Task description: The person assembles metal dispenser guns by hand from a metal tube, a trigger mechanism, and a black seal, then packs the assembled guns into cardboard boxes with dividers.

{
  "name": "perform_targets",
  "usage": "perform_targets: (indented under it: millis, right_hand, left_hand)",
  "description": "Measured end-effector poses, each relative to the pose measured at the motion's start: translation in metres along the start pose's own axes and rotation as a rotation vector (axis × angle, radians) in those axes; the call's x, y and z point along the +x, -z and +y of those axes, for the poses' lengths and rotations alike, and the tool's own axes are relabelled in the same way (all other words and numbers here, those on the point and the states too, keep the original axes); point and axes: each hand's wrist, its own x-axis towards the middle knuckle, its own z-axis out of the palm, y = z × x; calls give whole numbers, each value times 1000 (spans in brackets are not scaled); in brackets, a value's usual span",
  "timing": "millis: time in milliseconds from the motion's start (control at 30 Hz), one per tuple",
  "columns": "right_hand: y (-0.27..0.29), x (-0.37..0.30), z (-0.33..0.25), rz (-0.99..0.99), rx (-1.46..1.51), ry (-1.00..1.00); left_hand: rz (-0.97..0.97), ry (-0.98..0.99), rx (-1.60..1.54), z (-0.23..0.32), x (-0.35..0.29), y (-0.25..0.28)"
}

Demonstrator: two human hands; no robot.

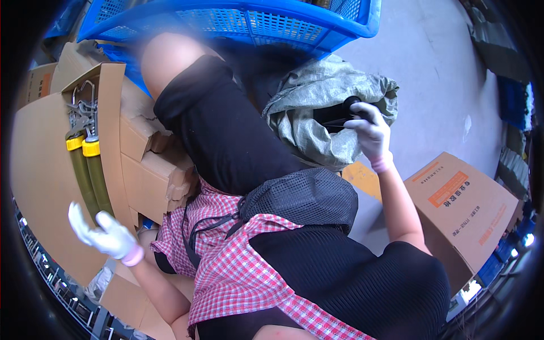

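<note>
My left hand (105, 232), in a white glove with a pink cuff, is raised beside the open carton (110, 119), fingers spread and holding nothing. Inside that carton lie caulking guns (90, 175) with olive-green barrels, yellow collars and metal handles. At the mouth of a pale green woven sack (309, 113), my gloved right hand (369, 131) has its fingers closed on a black round piece (351, 105). More dark shapes show within the sack opening, too shadowed to make out.
A blue perforated plastic basket (283, 28) stands at the far side. To the right sits a closed cardboard carton (459, 209) with orange printing. Torn cardboard flaps (150, 175) stick out between the open carton and my leg. Grey floor (436, 85) stretches beyond the sack.
</note>
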Motion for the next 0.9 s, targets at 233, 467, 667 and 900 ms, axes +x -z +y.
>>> perform_targets:
  millis: [233, 467, 667, 900]
  right_hand:
    - [24, 123, -210, -223, 281, 338]
    - [-9, 187, -303, 311, 768, 352]
    - [-96, 168, -371, -471, 363, 516]
    - [-125, 171, -369, -516, 381, 1008]
  left_hand:
    - [-621, 7, -981, 169, 50, 4]
    - [-703, 748, -1278, 108, 38, 27]
    - [126, 1097, -2375, 75, 17, 31]
    - [465, 1247, -2320, 44, -1, 26]
